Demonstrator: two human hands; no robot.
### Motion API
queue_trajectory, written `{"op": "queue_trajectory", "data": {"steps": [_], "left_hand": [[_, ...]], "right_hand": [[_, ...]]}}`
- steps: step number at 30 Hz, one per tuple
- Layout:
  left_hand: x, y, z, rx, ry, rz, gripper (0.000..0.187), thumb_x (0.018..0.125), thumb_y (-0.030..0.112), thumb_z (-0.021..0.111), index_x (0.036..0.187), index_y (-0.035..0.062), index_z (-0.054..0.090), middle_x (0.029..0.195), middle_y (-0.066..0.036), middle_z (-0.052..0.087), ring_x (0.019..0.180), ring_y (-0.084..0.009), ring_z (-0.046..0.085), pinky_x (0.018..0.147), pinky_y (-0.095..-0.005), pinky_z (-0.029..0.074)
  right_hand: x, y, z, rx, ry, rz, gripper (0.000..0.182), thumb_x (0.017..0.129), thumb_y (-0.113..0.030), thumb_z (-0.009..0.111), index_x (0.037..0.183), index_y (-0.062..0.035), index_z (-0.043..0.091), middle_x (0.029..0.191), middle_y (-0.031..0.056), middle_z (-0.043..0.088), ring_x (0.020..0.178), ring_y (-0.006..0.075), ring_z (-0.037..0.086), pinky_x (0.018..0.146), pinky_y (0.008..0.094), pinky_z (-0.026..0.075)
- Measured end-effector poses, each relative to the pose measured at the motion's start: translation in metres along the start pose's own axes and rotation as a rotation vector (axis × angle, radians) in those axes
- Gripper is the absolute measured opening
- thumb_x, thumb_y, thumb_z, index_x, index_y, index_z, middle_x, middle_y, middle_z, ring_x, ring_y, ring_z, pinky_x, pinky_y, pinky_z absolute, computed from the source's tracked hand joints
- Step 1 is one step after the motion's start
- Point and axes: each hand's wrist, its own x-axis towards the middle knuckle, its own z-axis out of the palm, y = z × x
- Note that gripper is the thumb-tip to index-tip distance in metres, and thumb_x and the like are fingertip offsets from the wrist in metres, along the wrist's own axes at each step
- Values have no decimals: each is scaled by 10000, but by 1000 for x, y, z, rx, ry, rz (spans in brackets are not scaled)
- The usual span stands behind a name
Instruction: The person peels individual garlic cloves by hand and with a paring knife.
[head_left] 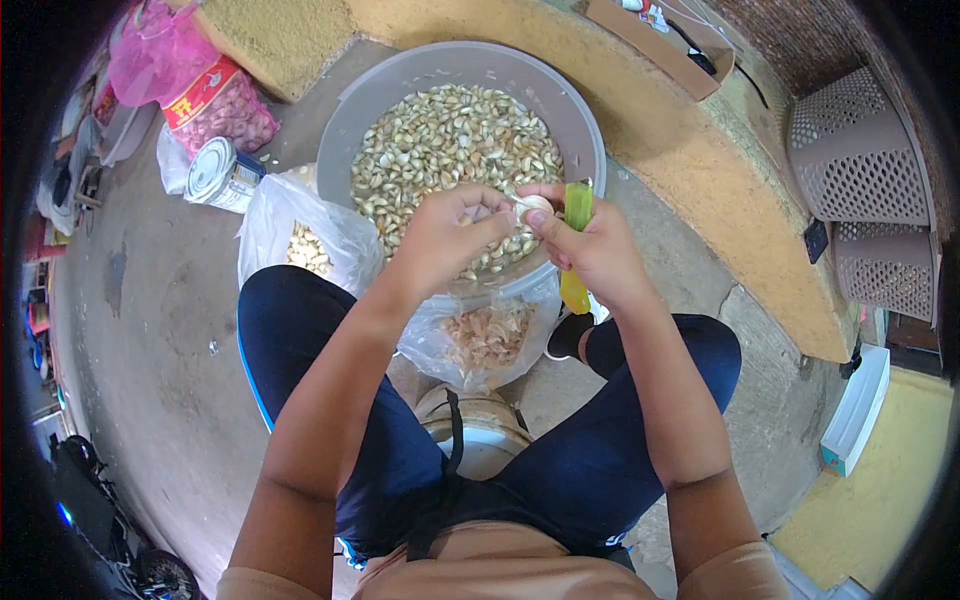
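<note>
My right hand (605,255) is closed around a yellow-green tool (577,205), likely a small knife, its blade mostly hidden. Between the thumb and forefinger of that hand sits a pale garlic clove (537,207). My left hand (455,235) meets it from the left, thumb and fingers pinched at a bit of the clove's skin. Both hands are above the near side of a big grey tub (345,130), which holds many garlic cloves (455,140) in what looks like water.
Peeled cloves (308,248) fill a white plastic bag (345,235) left of the tub. Below the tub, a clear bag (430,335) holds loose skins (488,335). A tin can (225,175) and a pink mesh sack (225,110) stand back left. A yellow ledge (690,165) curves along the right.
</note>
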Motion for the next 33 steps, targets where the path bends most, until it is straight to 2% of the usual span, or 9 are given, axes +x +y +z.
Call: {"op": "queue_trajectory", "data": {"steps": [3, 5, 6, 14, 15, 17, 24, 29, 33], "left_hand": [[2, -4, -2, 123, 17, 4, 134, 743, 147, 616, 802, 28, 596, 691, 3, 565, 625, -57, 480, 575, -212, 392], [2, -4, 0, 59, 14, 6, 61, 767, 87, 583, 801, 40, 568, 614, 40, 480, 510, -25, 401, 456, -187, 291], [2, -4, 0, 26, 12, 8, 29, 779, 57, 567, 801, 45, 553, 576, 58, 437, 453, -9, 361, 397, -174, 241], [5, -10, -1, 55, 14, 24, 27, 775, 53, 559, 800, 50, 550, 568, 62, 435, 444, -7, 357, 392, -174, 234], [5, -10, -1, 45, 13, 19, 32, 774, 55, 560, 803, 50, 550, 566, 62, 434, 441, -7, 353, 391, -174, 232], [5, -8, -2, 70, 6, 13, 43, 770, 64, 567, 807, 45, 558, 584, 54, 455, 462, -8, 372, 406, -172, 252], [4, -8, -5, 277, 28, 106, 55, 739, 63, 578, 766, 15, 573, 685, 21, 540, 650, -33, 463, 587, -188, 380], [0, 2, -5, 354, 17, 165, 43, 730, 48, 569, 747, 11, 554, 684, 14, 535, 677, -47, 467, 630, -199, 390], [1, 0, -4, 310, 16, 227, 29, 727, 33, 566, 736, 17, 544, 661, 18, 515, 669, -41, 456, 630, -197, 381]], "right_hand": [[-2, -4, 3, -62, 22, -57, 256, 810, -164, 610, 1027, -28, 602, 737, 23, 602, 675, 59, 514, 612, 219, 418], [-2, -4, 3, -109, 25, -47, 257, 807, -157, 614, 1021, -16, 601, 803, 43, 624, 738, 66, 528, 666, 227, 428], [-1, -4, 3, -120, 27, -49, 257, 808, -155, 613, 1020, -13, 600, 789, 42, 621, 726, 66, 528, 658, 228, 429], [0, 2, 4, -75, 2, -45, 251, 817, -159, 598, 1009, 2, 595, 710, 31, 598, 652, 79, 527, 608, 229, 423], [1, 3, 3, -83, 3, -52, 248, 823, -155, 590, 1022, -6, 591, 690, 15, 578, 601, 62, 482, 554, 216, 387], [3, 6, 4, -101, 4, -67, 247, 836, -146, 573, 1049, -23, 584, 650, -16, 539, 497, 28, 394, 447, 188, 316], [3, 2, 5, -50, -51, 2, 252, 840, -164, 571, 1042, -14, 572, 647, -17, 520, 485, 30, 395, 435, 188, 316], [2, 2, -2, 217, -154, 162, 248, 841, -169, 571, 1029, -8, 559, 664, -15, 498, 463, 28, 370, 422, 183, 295], [2, 1, -2, 235, -164, 188, 200, 845, -179, 566, 965, -19, 557, 662, -13, 494, 458, 25, 365, 421, 180, 290]]}}
